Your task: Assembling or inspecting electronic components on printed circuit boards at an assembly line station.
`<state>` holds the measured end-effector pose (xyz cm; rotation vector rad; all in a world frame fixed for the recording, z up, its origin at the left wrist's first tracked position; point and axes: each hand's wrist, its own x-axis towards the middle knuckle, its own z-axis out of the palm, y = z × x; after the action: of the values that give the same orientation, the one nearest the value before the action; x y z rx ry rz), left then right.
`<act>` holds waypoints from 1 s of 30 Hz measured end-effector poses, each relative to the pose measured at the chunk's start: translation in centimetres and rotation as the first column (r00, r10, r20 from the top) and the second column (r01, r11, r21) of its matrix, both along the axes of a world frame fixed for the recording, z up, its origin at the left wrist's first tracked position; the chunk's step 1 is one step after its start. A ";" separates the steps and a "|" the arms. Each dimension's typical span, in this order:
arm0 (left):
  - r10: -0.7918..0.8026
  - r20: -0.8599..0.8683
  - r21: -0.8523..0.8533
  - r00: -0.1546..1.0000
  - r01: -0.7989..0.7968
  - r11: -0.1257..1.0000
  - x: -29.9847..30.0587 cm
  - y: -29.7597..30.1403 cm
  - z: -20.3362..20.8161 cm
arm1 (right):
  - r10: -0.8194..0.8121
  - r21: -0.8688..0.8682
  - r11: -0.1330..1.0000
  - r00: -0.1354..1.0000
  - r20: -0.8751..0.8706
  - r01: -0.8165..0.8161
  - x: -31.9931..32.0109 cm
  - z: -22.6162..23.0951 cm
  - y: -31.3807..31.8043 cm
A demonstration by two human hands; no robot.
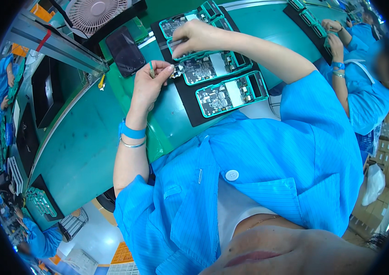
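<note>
My left hand (147, 87), a blue strap and a silver bangle at its wrist, pinches a small silver-and-black part (176, 71) between thumb and finger. That part is at the left end of a teal device housing (209, 68) with an exposed circuit board. Farther off, my right hand (195, 37) is closed round a dark slim tool (171, 44), perhaps tweezers, above another teal housing partly hidden by the hand. Nearest me lies one more open teal housing (231, 95) with its board showing. The housings rest in a row on a black mat (189, 103).
A dark-screened phone (125, 51) lies left of the mat, below a pink-white fan (94, 13). A metal post (57, 43) stands at the left, near a small yellow item (102, 82). At the right, a co-worker in blue (364, 87) handles similar housings (311, 23).
</note>
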<state>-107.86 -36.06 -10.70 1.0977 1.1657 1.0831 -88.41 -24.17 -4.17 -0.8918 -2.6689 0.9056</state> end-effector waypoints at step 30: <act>-0.179 -0.098 0.009 0.979 0.180 0.984 2.1 -1.2 0.2 | -0.105 0.319 0.945 0.991 0.078 0.075 4.6 -3.2 -2.3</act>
<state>-105.79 -37.29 -10.51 1.2562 1.1107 0.9103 -83.85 -26.45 -7.33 -0.9882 -2.7171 0.4069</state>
